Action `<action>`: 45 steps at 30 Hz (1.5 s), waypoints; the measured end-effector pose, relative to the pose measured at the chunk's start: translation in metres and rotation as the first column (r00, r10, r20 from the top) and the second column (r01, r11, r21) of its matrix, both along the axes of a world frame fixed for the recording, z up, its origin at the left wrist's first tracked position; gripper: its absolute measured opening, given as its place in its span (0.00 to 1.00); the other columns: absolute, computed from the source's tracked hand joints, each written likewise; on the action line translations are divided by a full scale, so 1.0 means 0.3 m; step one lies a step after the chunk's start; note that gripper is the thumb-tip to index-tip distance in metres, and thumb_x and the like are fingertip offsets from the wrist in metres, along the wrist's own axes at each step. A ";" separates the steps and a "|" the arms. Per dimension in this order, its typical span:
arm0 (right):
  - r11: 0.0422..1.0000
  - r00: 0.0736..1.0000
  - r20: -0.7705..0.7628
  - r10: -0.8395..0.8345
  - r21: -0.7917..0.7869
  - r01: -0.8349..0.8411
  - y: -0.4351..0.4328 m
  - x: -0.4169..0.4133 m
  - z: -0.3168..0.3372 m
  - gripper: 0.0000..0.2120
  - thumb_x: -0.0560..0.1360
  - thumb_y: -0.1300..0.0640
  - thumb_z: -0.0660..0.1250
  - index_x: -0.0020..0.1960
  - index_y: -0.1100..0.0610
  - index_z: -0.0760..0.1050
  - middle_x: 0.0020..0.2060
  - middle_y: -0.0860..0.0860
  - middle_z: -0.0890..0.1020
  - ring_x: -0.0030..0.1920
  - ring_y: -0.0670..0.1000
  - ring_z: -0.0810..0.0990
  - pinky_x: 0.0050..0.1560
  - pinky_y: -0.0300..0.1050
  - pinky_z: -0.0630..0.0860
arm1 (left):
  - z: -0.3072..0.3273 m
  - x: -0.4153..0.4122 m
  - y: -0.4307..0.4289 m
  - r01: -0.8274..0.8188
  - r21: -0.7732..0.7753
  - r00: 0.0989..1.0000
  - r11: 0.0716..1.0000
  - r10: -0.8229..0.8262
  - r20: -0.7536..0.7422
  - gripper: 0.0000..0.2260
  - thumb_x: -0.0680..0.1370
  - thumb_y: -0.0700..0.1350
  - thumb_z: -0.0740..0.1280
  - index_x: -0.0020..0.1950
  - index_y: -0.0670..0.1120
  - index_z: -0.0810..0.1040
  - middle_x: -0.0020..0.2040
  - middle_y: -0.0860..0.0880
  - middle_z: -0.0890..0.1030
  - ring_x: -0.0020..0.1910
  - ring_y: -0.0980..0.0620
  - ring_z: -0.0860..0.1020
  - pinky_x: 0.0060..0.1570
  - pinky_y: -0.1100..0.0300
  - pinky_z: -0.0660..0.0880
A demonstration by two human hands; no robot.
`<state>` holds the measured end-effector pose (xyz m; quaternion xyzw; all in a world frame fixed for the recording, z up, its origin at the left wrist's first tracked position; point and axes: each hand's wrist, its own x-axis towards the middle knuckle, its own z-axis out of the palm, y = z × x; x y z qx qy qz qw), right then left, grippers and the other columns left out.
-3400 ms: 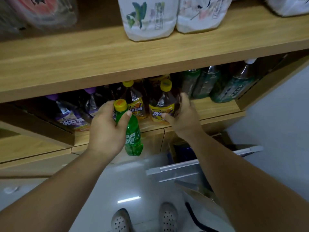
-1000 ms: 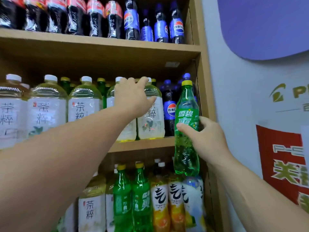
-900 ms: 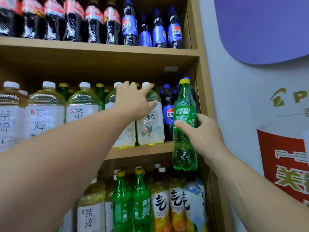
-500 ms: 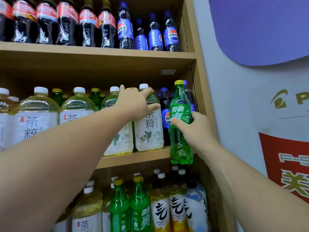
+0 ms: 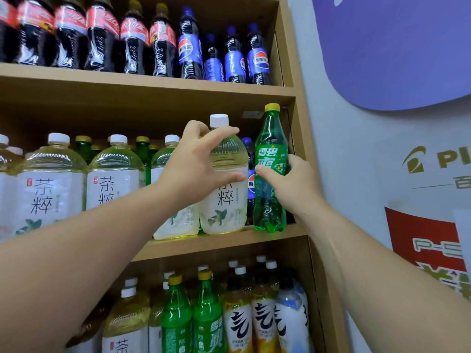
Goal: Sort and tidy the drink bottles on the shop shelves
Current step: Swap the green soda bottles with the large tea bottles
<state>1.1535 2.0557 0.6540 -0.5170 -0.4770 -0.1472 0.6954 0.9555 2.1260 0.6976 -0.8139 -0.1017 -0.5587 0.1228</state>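
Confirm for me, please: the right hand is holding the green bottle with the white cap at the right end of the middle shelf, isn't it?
Not quite: the cap is yellow, not white, as the head view shows. The right hand does have its grip on the green bottle at the right end of the middle shelf. The white cap belongs to the tea bottle beside it, under the left hand.

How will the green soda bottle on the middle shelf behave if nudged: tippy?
Probably tippy: the green soda bottle is tall and narrow on a small lobed base. It looks full, so likely heavy for its size. Its smooth round plastic would likely roll if it fell.
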 end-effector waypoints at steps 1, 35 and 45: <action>1.000 1.000 0.005 -0.009 0.003 0.009 -0.001 -0.008 0.005 0.16 0.71 0.40 0.75 0.53 0.47 0.80 0.44 0.43 0.85 0.45 0.46 0.85 0.49 0.54 0.83 | 0.004 -0.020 -0.018 0.009 -0.003 1.000 1.000 -0.009 0.022 0.37 0.66 0.59 0.80 0.74 0.61 0.71 0.61 0.50 0.67 0.58 0.54 0.69 0.60 0.61 0.73; 0.952 0.992 0.126 -0.009 -0.301 0.047 0.275 -0.149 0.038 0.36 0.78 0.40 0.68 0.79 0.54 0.60 0.70 0.54 0.76 0.63 0.57 0.78 0.57 0.53 0.79 | -0.066 -0.393 -0.077 -0.145 -0.273 0.989 0.951 0.151 -0.001 0.30 0.63 0.61 0.80 0.62 0.69 0.72 0.59 0.50 0.73 0.50 0.54 0.74 0.38 0.67 0.69; 0.937 0.990 0.113 -0.089 -0.328 0.122 0.205 -0.154 -0.065 0.37 0.80 0.40 0.65 0.80 0.59 0.59 0.75 0.56 0.70 0.75 0.60 0.68 0.69 0.56 0.70 | -0.158 -0.405 -0.101 -0.114 -0.303 0.993 0.946 0.097 -0.071 0.36 0.58 0.66 0.77 0.66 0.66 0.75 0.61 0.52 0.73 0.56 0.51 0.75 0.51 0.56 0.74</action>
